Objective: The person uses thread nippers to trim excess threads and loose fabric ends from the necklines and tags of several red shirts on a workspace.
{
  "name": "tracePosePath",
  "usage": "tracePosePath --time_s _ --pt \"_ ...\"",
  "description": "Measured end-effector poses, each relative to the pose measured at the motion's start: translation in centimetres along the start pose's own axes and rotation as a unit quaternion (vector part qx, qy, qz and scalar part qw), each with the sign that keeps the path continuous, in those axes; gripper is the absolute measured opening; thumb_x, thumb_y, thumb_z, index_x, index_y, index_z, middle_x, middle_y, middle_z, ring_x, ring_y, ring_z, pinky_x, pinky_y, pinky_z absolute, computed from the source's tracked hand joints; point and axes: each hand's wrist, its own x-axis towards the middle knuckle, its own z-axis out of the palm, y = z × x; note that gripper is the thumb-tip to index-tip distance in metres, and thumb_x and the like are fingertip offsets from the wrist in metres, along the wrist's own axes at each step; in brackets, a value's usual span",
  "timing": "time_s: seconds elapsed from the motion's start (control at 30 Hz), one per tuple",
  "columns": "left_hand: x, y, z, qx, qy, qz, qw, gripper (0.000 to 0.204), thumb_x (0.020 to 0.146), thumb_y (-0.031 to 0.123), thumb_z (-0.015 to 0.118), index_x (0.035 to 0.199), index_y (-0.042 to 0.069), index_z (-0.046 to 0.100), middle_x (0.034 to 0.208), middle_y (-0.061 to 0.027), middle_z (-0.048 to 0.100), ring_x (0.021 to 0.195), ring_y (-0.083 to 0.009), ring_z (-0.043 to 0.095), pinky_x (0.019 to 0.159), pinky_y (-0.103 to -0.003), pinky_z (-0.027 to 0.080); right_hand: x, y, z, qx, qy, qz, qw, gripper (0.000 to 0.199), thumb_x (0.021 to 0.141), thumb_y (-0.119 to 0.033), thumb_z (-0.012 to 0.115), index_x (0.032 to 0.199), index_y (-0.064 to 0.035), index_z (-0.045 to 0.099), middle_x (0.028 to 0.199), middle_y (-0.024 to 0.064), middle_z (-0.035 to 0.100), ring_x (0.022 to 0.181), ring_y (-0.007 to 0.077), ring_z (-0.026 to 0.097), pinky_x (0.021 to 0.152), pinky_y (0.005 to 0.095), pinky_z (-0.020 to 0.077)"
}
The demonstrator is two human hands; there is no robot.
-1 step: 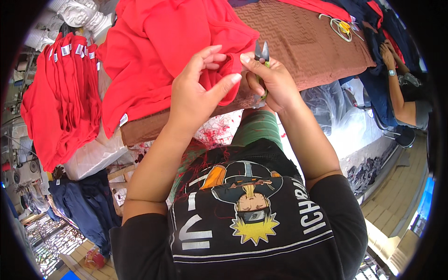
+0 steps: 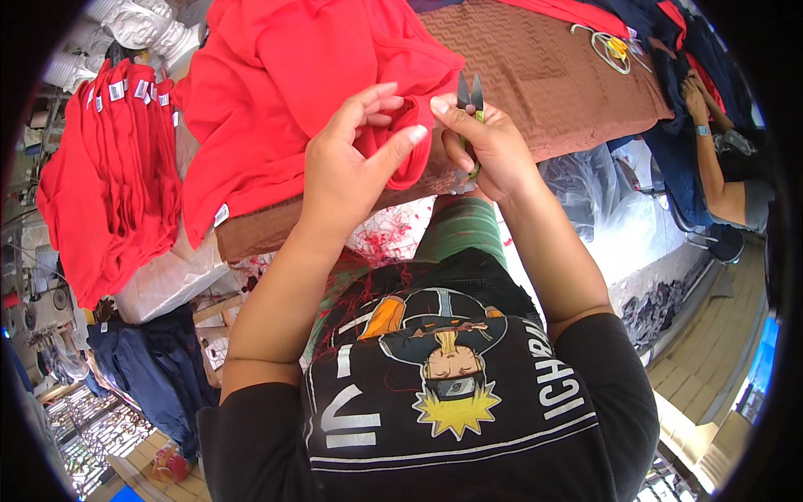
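A red garment (image 2: 284,75) lies bunched over the near edge of a brown padded table. My left hand (image 2: 347,151) is at a rolled, tube-like end of it; thumb and fingers stand apart, and the thumb tip touches the cloth. In my right hand (image 2: 493,146) is a pair of thread snips (image 2: 473,99), dark blades pointing away from me and slightly parted, the green handle partly hidden by my fingers. The right thumb tip rests against the edge of that same red end.
Red garments with white tags (image 2: 117,184) hang stacked at the left, dark blue cloth (image 2: 159,368) below them. The brown table cover (image 2: 535,84) carries a yellow-and-white cord (image 2: 617,52). At the far right a co-worker's arm (image 2: 711,159) reaches among dark cloth. Clear plastic (image 2: 594,192) lies beneath.
My left thumb has shifted slightly to the left along the red cloth, and the rolled end has moved a little. My right hand and the snips stay almost in place.
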Motion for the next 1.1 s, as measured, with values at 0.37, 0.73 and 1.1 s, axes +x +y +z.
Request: tracePosePath --time_s 0.37,0.73,1.1 --pt "-0.5 0.1 -0.1 -0.096 -0.035 -0.135 0.986 0.018 0.092 0.014 0.064 0.100 -0.002 0.067 0.095 -0.0052 0.069 0.087 -0.0092 0.061 0.082 -0.023 0.048 -0.9 0.0 -0.1 -0.067 -0.010 -0.040 0.997 0.019 0.089 -0.023 0.069 0.088 -0.0040 0.068 0.059 -0.0029 0.055 0.042 0.0037 0.042 0.041 0.0208 0.0320" --pt "-0.2 0.2 0.4 -0.107 -0.008 -0.072 0.992 0.021 0.094 0.016 0.062 0.099 -0.003 0.065 0.089 -0.0054 0.070 0.083 -0.0086 0.062 0.077 -0.023 0.050 -1.3 0.1 -1.9 -0.261 0.043 -0.151 0.953 0.023 0.090 -0.025 0.066 0.096 -0.0031 0.065 0.081 0.0062 0.066 0.061 0.0118 0.056 0.053 0.0264 0.0434" --pt "-0.2 0.3 0.7 -0.096 -0.008 -0.068 0.993 0.021 0.094 0.016 0.061 0.099 -0.004 0.067 0.088 -0.0064 0.071 0.081 -0.0088 0.064 0.075 -0.023 0.051 -4.1 -1.8 -0.7 -0.509 0.053 -0.310 0.801 0.021 0.078 -0.015 0.072 0.096 -0.0064 0.064 0.088 0.0096 0.062 0.079 0.0290 0.064 0.065 0.0366 0.0509"
